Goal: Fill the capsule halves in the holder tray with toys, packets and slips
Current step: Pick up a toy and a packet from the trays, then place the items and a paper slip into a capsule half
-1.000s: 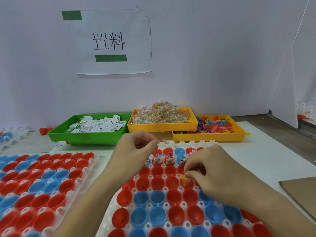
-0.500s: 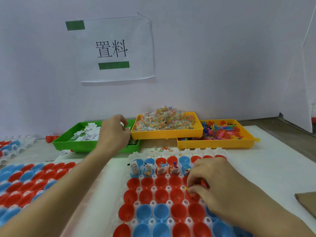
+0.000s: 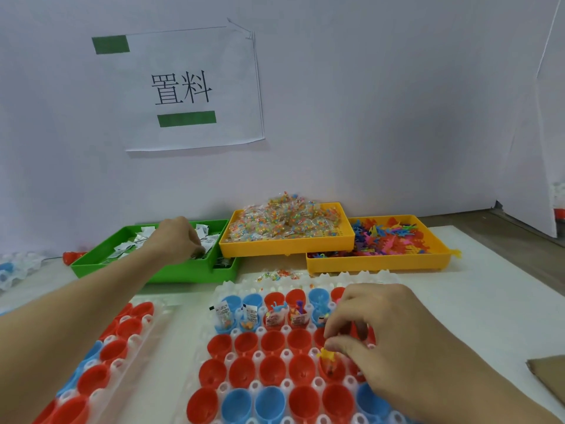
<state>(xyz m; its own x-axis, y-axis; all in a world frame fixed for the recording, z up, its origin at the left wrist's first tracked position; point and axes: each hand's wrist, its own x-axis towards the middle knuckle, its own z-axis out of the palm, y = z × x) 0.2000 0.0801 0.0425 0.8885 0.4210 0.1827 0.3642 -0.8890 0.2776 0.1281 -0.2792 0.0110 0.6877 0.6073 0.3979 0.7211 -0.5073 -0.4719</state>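
Note:
A white holder tray point(image 3: 232, 287) of red and blue capsule halves lies in front of me. Its far row holds packets, slips and small toys. My right hand point(image 3: 385, 338) hovers over the tray's right side and pinches a small yellow toy point(image 3: 327, 354) above a red half. My left hand point(image 3: 177, 240) reaches into the green tray point(image 3: 159, 272) of white paper slips, fingers curled down among them; whether it holds a slip is hidden.
A yellow tray point(image 3: 284, 247) of clear bead packets and another yellow tray point(image 3: 379, 261) of coloured plastic toys stand behind the holder. A second holder tray point(image 3: 107, 356) lies at the left. Brown cardboard point(image 3: 548, 377) sits at the right edge. A labelled sheet point(image 3: 183, 87) hangs on the wall.
My left hand has left the holder tray and moved back-left into the green slip tray. My right hand stays over the tray's right side, still pinching the yellow toy.

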